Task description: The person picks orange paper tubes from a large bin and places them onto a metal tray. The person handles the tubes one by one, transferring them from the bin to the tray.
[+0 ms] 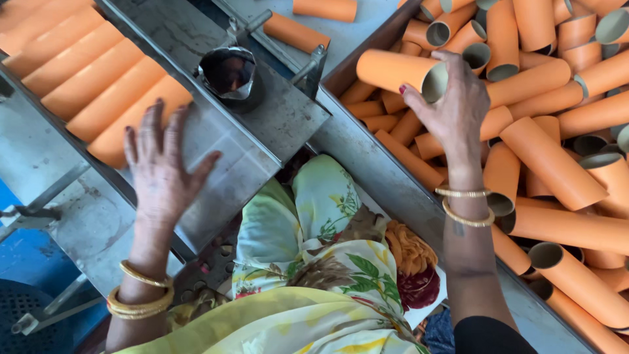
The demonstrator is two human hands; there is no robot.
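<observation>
My right hand (452, 108) grips an orange cardboard tube (393, 70) by its open end, lifted just above a bin full of the same tubes (557, 164). My left hand (160, 164) is spread flat with fingers apart, holding nothing, resting near the edge of a metal plate (242, 157) beside a row of orange tubes (92, 78) lying side by side on a sloped metal tray. Gold bangles are on both wrists.
A shiny metal cup-like part (229, 72) sits on the plate between the tray and the bin. Two more tubes (295, 31) lie on a metal surface behind it. A patterned yellow-green cloth (314, 262) covers my lap. Blue floor shows at lower left.
</observation>
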